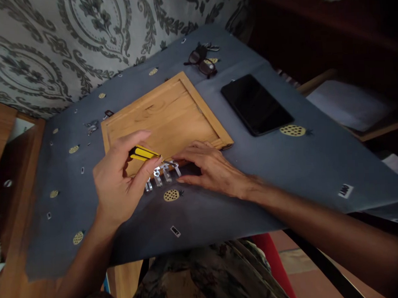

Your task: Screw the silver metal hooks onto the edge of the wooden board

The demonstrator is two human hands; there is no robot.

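Observation:
My left hand [119, 179] is closed around a screwdriver [143, 152] with a yellow and black handle. Its shaft points right, and the tip meets the rightmost of several small metal hooks [167, 173] along the near edge of a wooden panel [164, 111]. This panel has a raised frame and lies flat on the table. My right hand [213, 168] rests at the panel's near right edge, thumb and fingers closed around the end hook beside the screwdriver tip. Whether a screw sits under the tip is too small to tell.
A black tablet [257, 104] lies right of the panel. Beyond it are eyeglasses [202, 63] and keys [211, 47]. Small metal pieces [91, 126] lie left of the panel. A grey pineapple-print cloth [319, 174] covers the table, which stands against a patterned wall [98, 34].

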